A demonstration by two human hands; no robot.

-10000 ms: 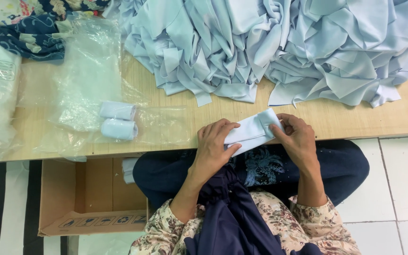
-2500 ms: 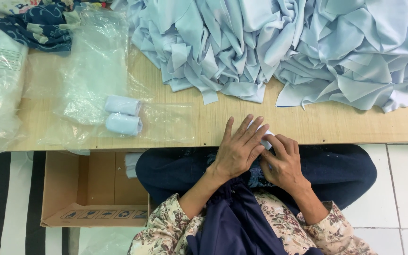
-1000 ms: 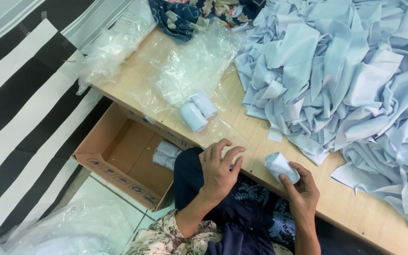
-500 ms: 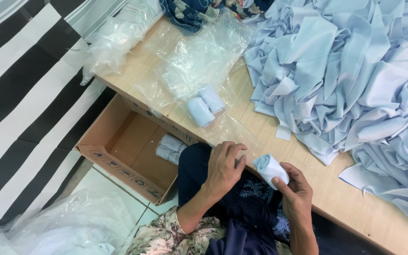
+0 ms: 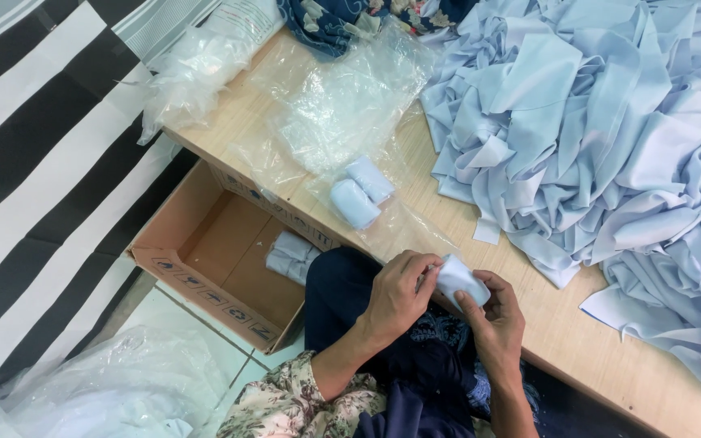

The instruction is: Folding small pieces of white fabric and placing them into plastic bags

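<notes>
Hands meet at the near edge of the worktop (image 5: 553, 312), a pale wood-grain board. The left hand (image 5: 397, 294) and the right hand (image 5: 495, 318) both grasp a folded cloth bundle (image 5: 458, 280): a small, soft, pale blue roll with rounded corners, pinched between fingertips from both sides and held just above the worktop edge, over the lap.

Two finished bundles (image 5: 361, 193) of the same matte blue fabric lie side by side on crinkled clear plastic bags (image 5: 342, 113), well apart from the hands. A large heap of loose cloth pieces (image 5: 602, 122), light blue and deeply creased, covers the far right of the worktop. An open cardboard box (image 5: 212, 259) sits on the floor below the worktop edge; it holds more folded blue cloth (image 5: 291, 256). Dark floral fabric (image 5: 342, 20) lies at the far end.
</notes>
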